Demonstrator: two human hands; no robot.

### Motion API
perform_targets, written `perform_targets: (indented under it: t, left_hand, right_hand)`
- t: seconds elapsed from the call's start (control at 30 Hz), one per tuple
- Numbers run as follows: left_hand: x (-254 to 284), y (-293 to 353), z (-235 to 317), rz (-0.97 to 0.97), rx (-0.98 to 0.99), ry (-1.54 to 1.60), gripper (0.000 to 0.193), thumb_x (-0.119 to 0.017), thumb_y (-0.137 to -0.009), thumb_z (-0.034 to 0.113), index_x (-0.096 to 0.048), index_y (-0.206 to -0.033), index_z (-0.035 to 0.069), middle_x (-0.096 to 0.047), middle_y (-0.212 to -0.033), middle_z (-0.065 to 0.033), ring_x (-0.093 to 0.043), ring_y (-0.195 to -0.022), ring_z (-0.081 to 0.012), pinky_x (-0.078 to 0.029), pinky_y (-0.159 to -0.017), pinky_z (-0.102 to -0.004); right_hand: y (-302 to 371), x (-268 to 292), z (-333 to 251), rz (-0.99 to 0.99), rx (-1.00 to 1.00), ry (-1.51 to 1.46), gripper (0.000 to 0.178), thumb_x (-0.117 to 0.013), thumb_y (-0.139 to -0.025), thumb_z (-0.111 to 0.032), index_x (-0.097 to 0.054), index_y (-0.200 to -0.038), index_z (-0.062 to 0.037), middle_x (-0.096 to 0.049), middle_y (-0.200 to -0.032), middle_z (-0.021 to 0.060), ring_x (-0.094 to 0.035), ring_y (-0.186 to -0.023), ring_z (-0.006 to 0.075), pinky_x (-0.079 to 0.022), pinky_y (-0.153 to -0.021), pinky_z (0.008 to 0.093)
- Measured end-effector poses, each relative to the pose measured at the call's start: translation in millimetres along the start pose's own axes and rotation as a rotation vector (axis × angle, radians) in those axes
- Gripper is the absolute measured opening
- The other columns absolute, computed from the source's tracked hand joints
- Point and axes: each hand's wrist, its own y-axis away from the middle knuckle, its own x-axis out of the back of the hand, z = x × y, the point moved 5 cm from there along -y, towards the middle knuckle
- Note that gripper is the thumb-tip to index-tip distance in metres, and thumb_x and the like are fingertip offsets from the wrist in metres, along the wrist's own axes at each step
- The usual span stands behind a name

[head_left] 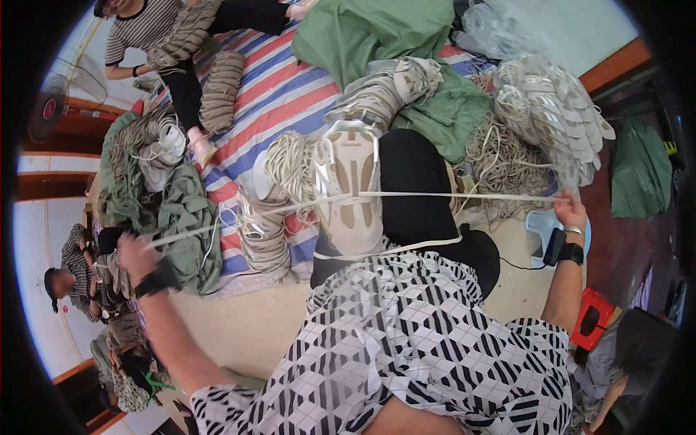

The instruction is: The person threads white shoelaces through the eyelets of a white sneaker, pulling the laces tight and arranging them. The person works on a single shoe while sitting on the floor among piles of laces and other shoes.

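A beige and white shoe upper point(354, 159) rests against my black-clad leg, its toe end toward me. One pale flat shoelace point(464, 194) crosses it, drawn taut out to both sides. At the far right my right hand point(570, 210) is closed on one end of this lace. My left hand point(138, 257), smeared by motion, is out at the left with the other stretch of lace running into its fingers. Another length of lace point(428, 246) hangs loosely across my lap.
Stacked shoe uppers point(551, 109) lie at the right, beside a tangle of laces point(507, 167). A lace bundle point(290, 167) and another stack point(261, 235) stand left of my leg. Green sacks point(370, 36) lie on the striped sheet point(272, 94). Other people point(148, 32) sit at the left.
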Motion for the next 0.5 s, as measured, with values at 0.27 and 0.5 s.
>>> perform_targets:
  t: [0.27,0.5]
  left_hand:
    - [130.2,132.2,-249.3,-0.099,1.044,-0.336,0.034,-0.051,-0.087,0.029,-0.068,-0.095,0.001,-0.064,-0.094,-0.0213,-0.062,-0.082,-0.0355,-0.051,-0.073,-0.0429]
    - [139.3,197.3,-278.4,-0.048,1.113,-0.269,0.029,-0.050,-0.088,0.022,-0.067,-0.101,0.002,-0.065,-0.097,-0.0160,-0.062,-0.085,-0.0293,-0.049,-0.076,-0.0373]
  right_hand:
    - [82.2,160.4,-166.0,0.433,0.568,0.914,0.006,-0.059,-0.086,-0.002,-0.062,-0.089,0.0021,-0.060,-0.082,0.0031,-0.056,-0.076,0.0138,-0.048,-0.076,0.0277]
    - [144.1,192.3,-177.2,0.894,0.541,0.853,0.039,-0.061,-0.081,-0.002,-0.053,-0.118,0.0080,-0.062,-0.108,0.0101,-0.061,-0.088,0.0203,-0.052,-0.072,0.0353]
